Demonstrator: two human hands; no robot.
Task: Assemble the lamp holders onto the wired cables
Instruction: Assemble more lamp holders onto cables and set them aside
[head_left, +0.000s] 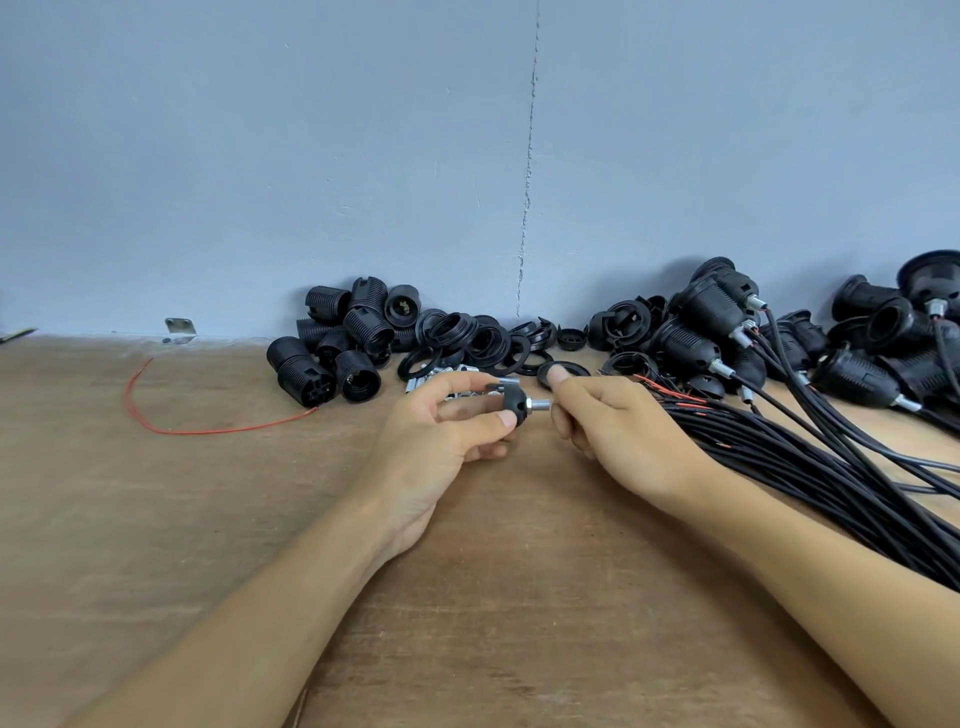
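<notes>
My left hand (447, 431) pinches a small black holder cap (514, 402) between thumb and fingers, a little above the table. A silver threaded nipple (540, 404) sticks out of the cap to the right, and my right hand (608, 426) pinches its end with curled fingers. A thick bundle of black cables (810, 467) with bare red wire tips lies just right of my right hand. Assembled holders on cables (701, 322) are stacked at the back right.
A pile of black threaded holder bodies (337, 343) and black rings (467, 338) lies against the blue wall. Silver nipples (441, 379) lie behind my left hand. A loose red wire (156, 415) curls on the wooden table (208, 519) at left, near a metal bracket (181, 328).
</notes>
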